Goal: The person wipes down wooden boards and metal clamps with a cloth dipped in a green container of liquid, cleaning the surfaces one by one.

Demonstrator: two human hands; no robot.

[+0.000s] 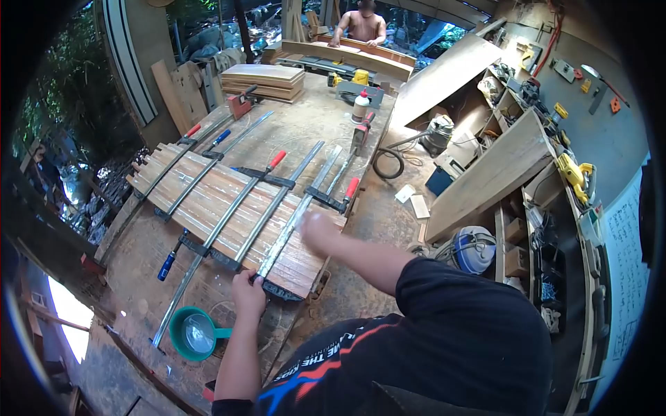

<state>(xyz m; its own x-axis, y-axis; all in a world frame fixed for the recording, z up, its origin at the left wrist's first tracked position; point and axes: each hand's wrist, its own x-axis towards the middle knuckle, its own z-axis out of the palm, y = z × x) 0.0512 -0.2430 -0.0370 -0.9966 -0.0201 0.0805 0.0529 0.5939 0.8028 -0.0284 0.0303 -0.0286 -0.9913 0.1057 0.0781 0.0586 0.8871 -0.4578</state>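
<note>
Wood strips lie side by side as a panel on the workbench, with whitish smears on top and several bar clamps across them. My left hand is closed at the near end of a whitish-smeared clamp bar, by the panel's front edge. Over the panel's right part is my right hand, blurred by motion; its fingers and anything in them cannot be made out. A red-handled clamp sits beyond it. The teal dipper, with something whitish inside, stands left of my left forearm.
Stacked boards, a glue bottle and a yellow power tool are toward the bench's far side. Another person stands behind a long board. Shelves with tools and a vacuum are to the right.
</note>
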